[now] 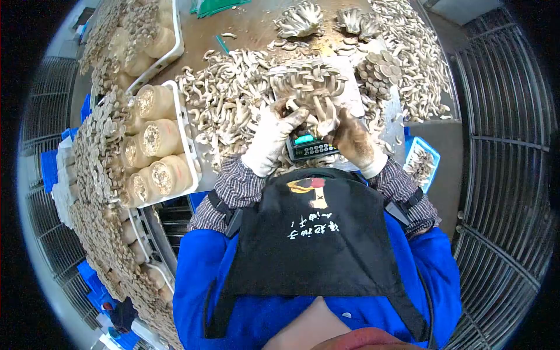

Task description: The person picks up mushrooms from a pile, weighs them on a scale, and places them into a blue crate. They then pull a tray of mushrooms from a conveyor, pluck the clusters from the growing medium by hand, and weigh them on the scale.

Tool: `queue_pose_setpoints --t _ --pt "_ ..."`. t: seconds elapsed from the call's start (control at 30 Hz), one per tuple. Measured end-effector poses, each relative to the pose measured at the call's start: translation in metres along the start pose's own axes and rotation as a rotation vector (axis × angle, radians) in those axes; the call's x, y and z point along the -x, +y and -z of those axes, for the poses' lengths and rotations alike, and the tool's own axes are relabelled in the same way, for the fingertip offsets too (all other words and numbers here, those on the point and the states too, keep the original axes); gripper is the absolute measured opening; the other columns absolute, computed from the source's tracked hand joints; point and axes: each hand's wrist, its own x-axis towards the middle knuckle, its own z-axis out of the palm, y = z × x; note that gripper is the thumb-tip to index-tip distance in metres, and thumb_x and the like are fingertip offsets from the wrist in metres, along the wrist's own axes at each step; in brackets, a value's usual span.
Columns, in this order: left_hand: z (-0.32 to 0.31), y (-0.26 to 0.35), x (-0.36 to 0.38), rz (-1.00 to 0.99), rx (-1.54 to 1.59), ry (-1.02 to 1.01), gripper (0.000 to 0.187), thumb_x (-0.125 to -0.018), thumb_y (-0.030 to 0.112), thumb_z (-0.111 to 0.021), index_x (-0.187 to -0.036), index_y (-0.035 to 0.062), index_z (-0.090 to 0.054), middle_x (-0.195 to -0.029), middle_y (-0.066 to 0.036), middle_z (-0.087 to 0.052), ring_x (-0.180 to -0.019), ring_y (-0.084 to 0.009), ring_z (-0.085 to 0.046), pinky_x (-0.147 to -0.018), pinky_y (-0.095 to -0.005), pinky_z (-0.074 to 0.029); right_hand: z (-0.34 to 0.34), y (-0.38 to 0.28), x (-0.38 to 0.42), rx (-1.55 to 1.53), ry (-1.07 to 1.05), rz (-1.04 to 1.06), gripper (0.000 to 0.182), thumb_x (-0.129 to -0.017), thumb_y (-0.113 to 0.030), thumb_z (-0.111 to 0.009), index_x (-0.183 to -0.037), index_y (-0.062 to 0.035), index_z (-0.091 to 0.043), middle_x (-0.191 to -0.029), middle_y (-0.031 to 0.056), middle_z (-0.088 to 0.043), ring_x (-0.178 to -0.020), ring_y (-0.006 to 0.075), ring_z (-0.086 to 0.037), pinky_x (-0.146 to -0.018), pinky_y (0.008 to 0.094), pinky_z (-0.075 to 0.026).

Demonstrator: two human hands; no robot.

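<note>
A large clump of oyster-type mushrooms (309, 81), grey-capped with pale stems, is held between my two gloved hands. My left hand (274, 134), in a white glove with dirty fingertips, closes on the clump's lower left side. From the right, my right hand (354, 141) grips the stems; its glove is stained brown over the fingers. Just below the clump stands a digital scale (318, 149) with a lit green display and round keys. Part of its white weighing plate (354, 93) shows behind the clump. Another mushroom clump (379, 73) lies right of the plate.
Loose mushrooms (224, 102) cover the metal table left of the scale, with more heaped (408, 52) at right. Two clumps (299, 20) lie farther back. At left, a white crate (189, 140) holds mushroom-growing bottles (160, 137). A blue-rimmed basket (423, 163) stands below the right edge.
</note>
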Motion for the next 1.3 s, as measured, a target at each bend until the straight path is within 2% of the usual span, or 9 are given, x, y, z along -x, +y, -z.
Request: queue_pose_setpoints --t 0.17,0.4,0.5,0.7,0.83,0.9,0.97,1.17,1.3 --pt "-0.012 -0.013 0.000 -0.116 -0.098 0.082 0.027 -0.089 0.011 -0.067 -0.113 0.0001 -0.061 -0.098 -0.005 -0.066 -0.084 -0.0101 -0.062 -0.075 -0.0244 -0.051 -0.041 -0.001 -0.004 0.464 0.036 0.112 0.077 -0.089 -0.012 -0.063 -0.151 -0.0005 -0.019 -0.148 0.0146 -0.039 -0.132 0.0217 -0.044 -0.110 0.0347 -0.034" --pt "-0.011 -0.022 -0.003 -0.264 -0.862 -0.168 0.027 -0.080 0.012 -0.073 -0.105 0.0022 -0.068 -0.097 -0.010 -0.069 -0.093 -0.0187 -0.064 -0.084 -0.0305 -0.050 -0.008 0.005 0.016 0.478 0.342 0.051 0.046 -0.092 -0.019 -0.064 -0.132 -0.0020 -0.049 -0.117 0.0062 -0.063 -0.097 0.0129 -0.062 -0.076 0.0254 -0.051" --pt "0.001 -0.042 -0.012 -0.716 -1.159 -0.308 0.026 -0.080 0.013 -0.074 -0.104 0.0022 -0.069 -0.093 -0.009 -0.070 -0.087 -0.0187 -0.065 -0.079 -0.0314 -0.051 -0.008 0.003 0.023 0.572 0.402 0.022 0.037 -0.093 -0.020 -0.064 -0.124 -0.0022 -0.056 -0.112 0.0027 -0.066 -0.088 0.0111 -0.063 -0.071 0.0245 -0.051" --pt "-0.012 -0.012 -0.008 0.106 -0.398 -0.144 0.022 -0.083 0.012 -0.074 -0.100 -0.0001 -0.068 -0.091 -0.003 -0.068 -0.084 -0.0098 -0.061 -0.077 -0.0239 -0.049 0.002 -0.003 0.033 0.578 0.316 -0.013 0.033 -0.093 -0.014 -0.061 -0.121 0.0033 -0.056 -0.099 0.0066 -0.068 -0.081 0.0119 -0.063 -0.073 0.0255 -0.053" --pt "-0.013 -0.023 -0.007 -0.003 -0.500 -0.115 0.020 -0.082 0.011 -0.074 -0.098 -0.0012 -0.069 -0.086 -0.003 -0.067 -0.077 -0.0090 -0.059 -0.069 -0.0245 -0.048 0.000 -0.002 0.032 0.360 0.350 -0.024 0.032 -0.094 -0.017 -0.063 -0.119 0.0001 -0.055 -0.101 0.0052 -0.066 -0.086 0.0120 -0.065 -0.073 0.0250 -0.054" --pt "-0.002 -0.040 -0.010 -0.680 -0.999 -0.296 0.021 -0.079 0.015 -0.076 -0.095 0.0029 -0.070 -0.083 -0.010 -0.068 -0.076 -0.0223 -0.065 -0.069 -0.0340 -0.051 0.014 0.006 0.030 0.331 0.375 -0.024 0.029 -0.094 -0.014 -0.061 -0.118 0.0003 -0.056 -0.099 0.0047 -0.066 -0.087 0.0119 -0.065 -0.074 0.0244 -0.054" --pt "0.003 -0.045 -0.012 -0.725 -1.028 -0.325 0.021 -0.078 0.017 -0.077 -0.093 0.0039 -0.070 -0.082 -0.011 -0.068 -0.077 -0.0264 -0.065 -0.068 -0.0363 -0.051 0.010 0.003 0.028 0.982 0.230 0.062 0.027 -0.094 -0.013 -0.060 -0.117 0.0007 -0.057 -0.098 0.0042 -0.065 -0.086 0.0118 -0.065 -0.074 0.0242 -0.054" --pt "0.001 -0.040 -0.004 0.009 -0.330 -0.053 0.022 -0.080 0.005 -0.075 -0.099 -0.0041 -0.068 -0.088 -0.008 -0.069 -0.081 -0.0152 -0.066 -0.075 -0.0255 -0.052 -0.018 -0.004 0.027 0.718 0.363 0.054 0.027 -0.093 -0.014 -0.060 -0.113 0.0044 -0.058 -0.103 0.0089 -0.067 -0.085 0.0114 -0.064 -0.076 0.0244 -0.053" --pt "0.000 -0.041 0.004 -0.120 -0.443 -0.028 0.022 -0.079 0.003 -0.075 -0.099 -0.0033 -0.068 -0.094 -0.008 -0.070 -0.084 -0.0140 -0.065 -0.076 -0.0263 -0.052 -0.022 -0.003 0.025 0.488 0.427 -0.045 0.022 -0.092 -0.010 -0.061 -0.108 0.0041 -0.057 -0.096 0.0093 -0.067 -0.082 0.0141 -0.065 -0.071 0.0263 -0.054"
